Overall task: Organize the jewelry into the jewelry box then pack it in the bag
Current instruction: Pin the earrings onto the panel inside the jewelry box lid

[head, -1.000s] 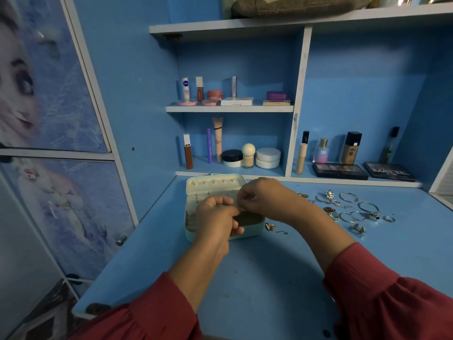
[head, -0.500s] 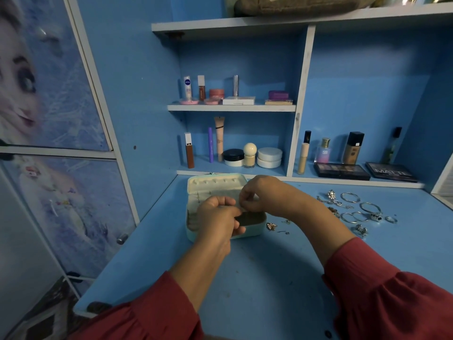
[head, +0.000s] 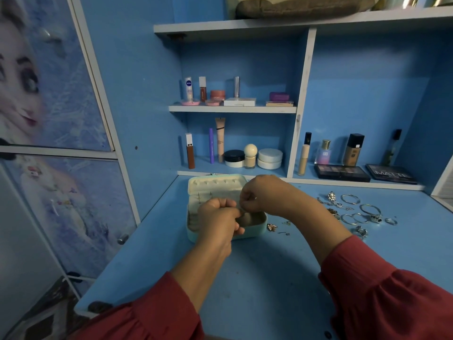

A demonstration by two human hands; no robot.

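Note:
An open mint-green jewelry box [head: 255, 233] sits on the blue desk, its pale lid [head: 215, 185] raised at the back. Both hands hover over the box with fingers curled. My left hand [head: 218, 220] and my right hand [head: 259, 195] meet fingertip to fingertip above the tray, pinching something too small to make out. Loose jewelry lies to the right: a gold earring [head: 271, 227] near the box, silver bangles [head: 350, 199] and rings [head: 391, 221] farther out. A brown bag [head: 301, 6] rests on the top shelf.
Cosmetics fill the shelves behind the box: tubes, jars [head: 269, 158], bottles and two eyeshadow palettes [head: 342, 172]. A cupboard door with a cartoon print [head: 36, 94] stands at the left. The desk's front edge [head: 83, 307] is close to my red sleeves.
Both hands stay together over the box with only slight finger shifts. The view has drifted a little.

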